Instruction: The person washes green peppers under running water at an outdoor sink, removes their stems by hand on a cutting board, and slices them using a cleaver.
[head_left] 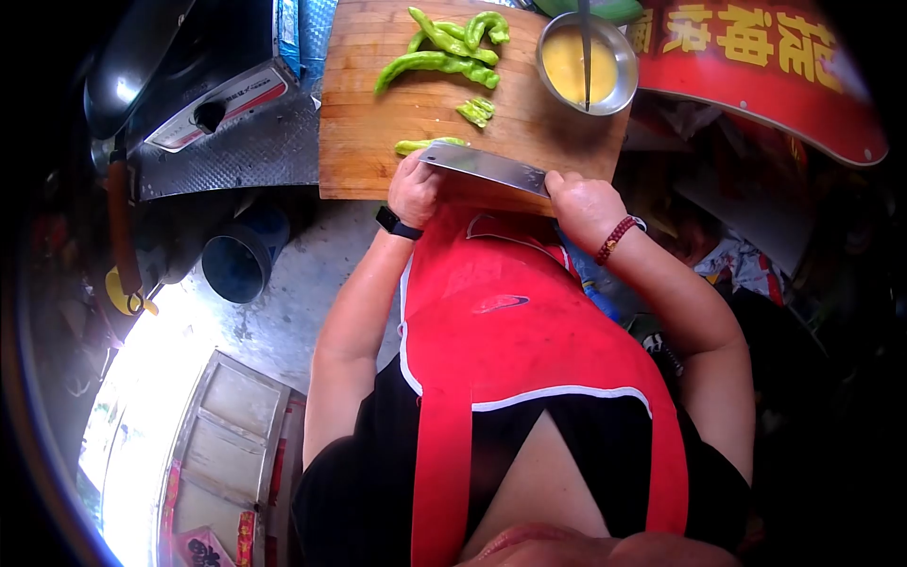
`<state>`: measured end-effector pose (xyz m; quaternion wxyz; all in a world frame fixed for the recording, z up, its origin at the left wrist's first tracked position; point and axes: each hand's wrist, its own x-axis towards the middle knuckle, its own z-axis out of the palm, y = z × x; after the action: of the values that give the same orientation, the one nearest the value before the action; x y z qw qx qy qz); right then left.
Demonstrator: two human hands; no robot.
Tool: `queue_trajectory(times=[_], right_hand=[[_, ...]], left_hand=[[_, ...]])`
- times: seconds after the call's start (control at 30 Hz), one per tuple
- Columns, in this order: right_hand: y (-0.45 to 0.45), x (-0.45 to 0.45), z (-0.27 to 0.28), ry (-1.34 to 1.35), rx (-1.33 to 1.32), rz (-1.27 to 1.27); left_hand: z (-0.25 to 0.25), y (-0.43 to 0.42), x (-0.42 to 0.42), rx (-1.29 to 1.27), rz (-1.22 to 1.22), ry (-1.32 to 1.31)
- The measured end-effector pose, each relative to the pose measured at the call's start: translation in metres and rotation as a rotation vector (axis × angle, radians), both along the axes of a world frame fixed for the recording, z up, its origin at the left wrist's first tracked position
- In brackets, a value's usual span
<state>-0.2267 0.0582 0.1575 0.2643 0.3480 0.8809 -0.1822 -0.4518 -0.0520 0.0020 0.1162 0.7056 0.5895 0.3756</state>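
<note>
My right hand (584, 206) is wrapped around the handle end of a broad cleaver (491, 169) at the near edge of the wooden cutting board (354, 123). The blade points left. My left hand (413, 192), fingers curled, presses on a green pepper (430, 146) beside the blade's far end; the blade hides part of that pepper. Just beyond lie cut pepper pieces (476, 112). Several whole green peppers (436, 64) rest at the back of the board. To their right stands a metal bowl (624, 87) of yellow liquid resembling beaten egg, with a utensil in it.
On the left are a stove (222, 109) with a knob and a dark wok (128, 80). A bucket (234, 267) stands on the floor below. A red panel with yellow characters (756, 71) borders the board's right. A large green vegetable (605, 9) lies behind the bowl.
</note>
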Motion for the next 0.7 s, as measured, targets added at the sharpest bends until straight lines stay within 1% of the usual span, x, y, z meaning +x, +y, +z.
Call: queue_trajectory(times=[0.07,0.17,0.2,0.27,0.33,0.37,0.47,0.5,0.6,0.7], right_hand=[[-0.001,-0.011,-0.011,0.008,-0.032,-0.028],[-0.012,-0.028,-0.051,0.095,-0.046,-0.075],[-0.011,-0.034,-0.057,0.139,-0.039,-0.085],[-0.010,-0.036,-0.056,0.146,-0.076,-0.131],[-0.003,-0.033,-0.050,0.205,-0.092,-0.172],[-0.001,-0.030,-0.040,0.176,-0.070,-0.145],[-0.008,-0.022,-0.020,0.099,-0.103,-0.087],[-0.008,-0.024,-0.015,0.039,-0.109,-0.106],[-0.012,-0.033,-0.030,0.007,-0.144,-0.150],[-0.018,-0.043,-0.054,0.154,-0.117,-0.205]], left_hand=[[-0.001,-0.003,0.002,0.022,0.064,0.080],[-0.002,-0.001,0.002,0.022,0.097,0.041],[-0.001,0.000,0.001,-0.009,0.092,0.036],[0.002,-0.008,-0.002,-0.080,0.083,0.031],[-0.002,-0.011,-0.003,-0.040,0.065,-0.011],[-0.005,-0.005,-0.004,-0.006,0.063,-0.028],[0.003,-0.005,-0.001,-0.010,0.102,0.026],[0.001,-0.002,-0.003,0.018,0.089,0.064],[-0.008,-0.004,-0.002,0.007,0.108,0.084],[0.006,-0.002,0.000,-0.029,0.113,0.060]])
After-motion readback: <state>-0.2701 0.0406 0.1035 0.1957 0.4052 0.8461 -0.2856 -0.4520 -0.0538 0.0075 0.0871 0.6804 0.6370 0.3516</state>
